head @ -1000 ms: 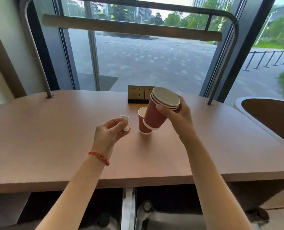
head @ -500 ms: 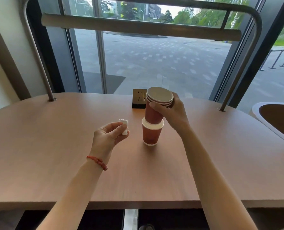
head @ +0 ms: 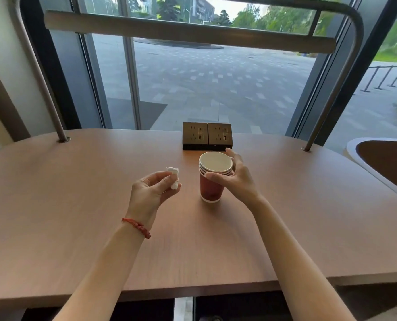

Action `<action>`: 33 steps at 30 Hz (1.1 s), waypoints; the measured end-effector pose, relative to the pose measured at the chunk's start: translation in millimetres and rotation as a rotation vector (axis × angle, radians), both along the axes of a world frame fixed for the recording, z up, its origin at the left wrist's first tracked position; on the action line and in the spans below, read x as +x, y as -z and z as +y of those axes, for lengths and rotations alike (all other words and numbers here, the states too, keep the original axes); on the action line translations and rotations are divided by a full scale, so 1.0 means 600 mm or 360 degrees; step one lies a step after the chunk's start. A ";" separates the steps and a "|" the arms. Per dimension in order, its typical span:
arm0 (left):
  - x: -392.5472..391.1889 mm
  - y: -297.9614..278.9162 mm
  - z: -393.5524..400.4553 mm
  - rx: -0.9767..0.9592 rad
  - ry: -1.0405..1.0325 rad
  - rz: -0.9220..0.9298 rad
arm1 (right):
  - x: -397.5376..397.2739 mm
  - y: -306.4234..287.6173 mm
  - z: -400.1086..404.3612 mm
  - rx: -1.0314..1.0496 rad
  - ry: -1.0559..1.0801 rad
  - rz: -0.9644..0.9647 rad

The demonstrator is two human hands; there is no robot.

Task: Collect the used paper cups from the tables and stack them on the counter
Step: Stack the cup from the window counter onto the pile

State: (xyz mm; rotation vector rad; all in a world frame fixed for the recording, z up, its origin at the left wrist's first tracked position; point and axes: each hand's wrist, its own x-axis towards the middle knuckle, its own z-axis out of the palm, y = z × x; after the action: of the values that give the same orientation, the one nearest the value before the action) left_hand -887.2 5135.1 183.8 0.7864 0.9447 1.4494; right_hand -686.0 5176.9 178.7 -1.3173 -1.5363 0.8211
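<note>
The stack of red paper cups (head: 212, 179) stands upright on the table (head: 77, 205), near its far edge, before the socket box (head: 207, 136). The right hand (head: 235, 179) curls its fingers around the rims. The left hand (head: 150, 193) pinches a crumpled tissue (head: 174, 179).

Two bare forearms enter from the near edge, both uncovered to the frame limit; no sleeve is visible on either. Left hand (head: 151, 191): unadorned on the visible fingers. Left wrist: one thin red bracelet (head: 136, 226), apparently braided cord or small beads, fitted close and running slantwise across the wrist. Right hand (head: 236, 179): visible fingers and wrist carry nothing.
</note>
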 end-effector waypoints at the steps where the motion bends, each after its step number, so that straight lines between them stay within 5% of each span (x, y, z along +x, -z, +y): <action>1: -0.001 0.002 0.000 -0.0003 0.0013 -0.0003 | -0.001 0.007 -0.001 -0.0006 0.0010 0.0034; 16: 0.001 0.015 -0.006 -0.0028 0.0214 -0.0042 | -0.003 0.013 -0.066 0.0030 0.0284 0.0171; 33: 0.215 0.049 -0.124 -0.0056 0.0996 0.0059 | 0.185 0.027 -0.400 0.0065 0.0999 0.0512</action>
State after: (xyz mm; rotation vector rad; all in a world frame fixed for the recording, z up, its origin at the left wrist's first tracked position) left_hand -758.4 5060.8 154.1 0.9771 0.6627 0.8720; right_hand -575.0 4936.9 162.8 -1.4401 -0.8095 0.5541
